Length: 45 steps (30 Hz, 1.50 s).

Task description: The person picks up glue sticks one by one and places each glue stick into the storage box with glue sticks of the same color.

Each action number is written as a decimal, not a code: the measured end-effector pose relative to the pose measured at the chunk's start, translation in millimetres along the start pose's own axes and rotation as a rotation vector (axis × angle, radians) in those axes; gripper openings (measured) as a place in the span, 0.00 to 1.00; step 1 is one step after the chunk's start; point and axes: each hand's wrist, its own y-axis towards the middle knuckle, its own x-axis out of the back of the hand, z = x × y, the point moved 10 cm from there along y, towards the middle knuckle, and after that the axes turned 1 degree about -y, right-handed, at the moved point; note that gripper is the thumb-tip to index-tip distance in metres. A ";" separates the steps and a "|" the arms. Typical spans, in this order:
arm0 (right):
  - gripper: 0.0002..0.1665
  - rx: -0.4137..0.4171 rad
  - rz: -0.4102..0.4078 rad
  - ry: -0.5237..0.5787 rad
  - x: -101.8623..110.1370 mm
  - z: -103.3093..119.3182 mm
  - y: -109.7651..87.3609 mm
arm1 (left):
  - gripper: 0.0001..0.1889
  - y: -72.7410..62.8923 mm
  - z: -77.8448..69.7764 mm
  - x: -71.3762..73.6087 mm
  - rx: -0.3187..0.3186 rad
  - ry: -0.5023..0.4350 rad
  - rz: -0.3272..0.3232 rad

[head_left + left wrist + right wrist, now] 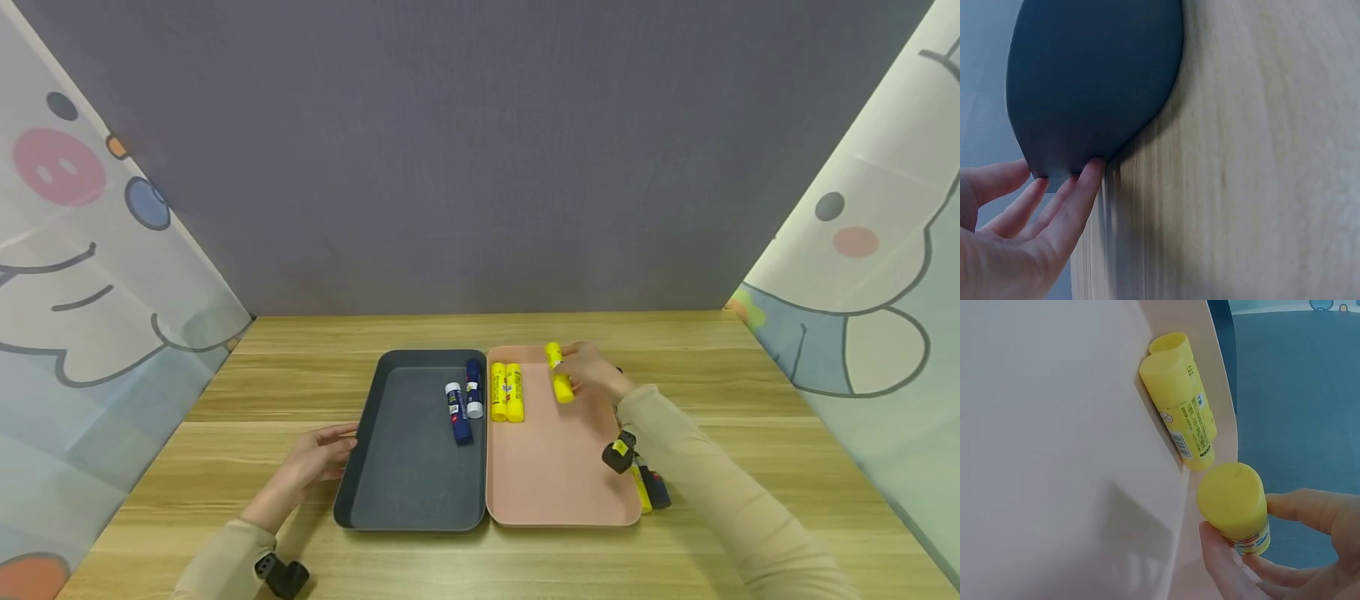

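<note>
A yellow glue stick (562, 387) is pinched between the thumb and fingers of my right hand (591, 367), held over the far part of the pink tray (551, 475). Its round yellow end (1230, 495) faces the right wrist camera. Side by side along that tray's left wall lie two more yellow glue sticks (513, 393). My left hand (313, 458) rests its fingertips (1092, 167) against the outer left side of the dark grey tray (408, 492). Inside the grey tray, near its right wall, lie two dark blue glue sticks with white ends (459, 417).
The trays stand edge to edge on a wooden table (202, 483). Right of the pink tray, partly hidden under the right forearm, lie a yellow stick (642, 492) and a dark one (657, 490). A grey panel (480, 167) rises behind the table.
</note>
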 end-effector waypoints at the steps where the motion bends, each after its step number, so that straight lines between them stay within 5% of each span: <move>1: 0.33 0.002 0.003 -0.005 -1.0 -0.1 0.8 | 0.27 -2.1 -2.9 -1.3 -0.001 0.009 0.004; 8: 0.32 0.014 -0.007 -0.011 -7.2 2.4 -1.6 | 0.25 -6.9 -8.9 -4.6 -0.002 0.024 0.016; 33: 0.24 -0.001 -0.235 -0.046 -5.0 -10.7 7.9 | 0.26 -2.7 -6.4 -3.7 -0.008 0.013 0.038; 45: 0.21 -0.010 -0.233 -0.048 -9.2 -12.3 9.4 | 0.28 -2.3 -7.4 -4.4 -0.043 -0.011 0.088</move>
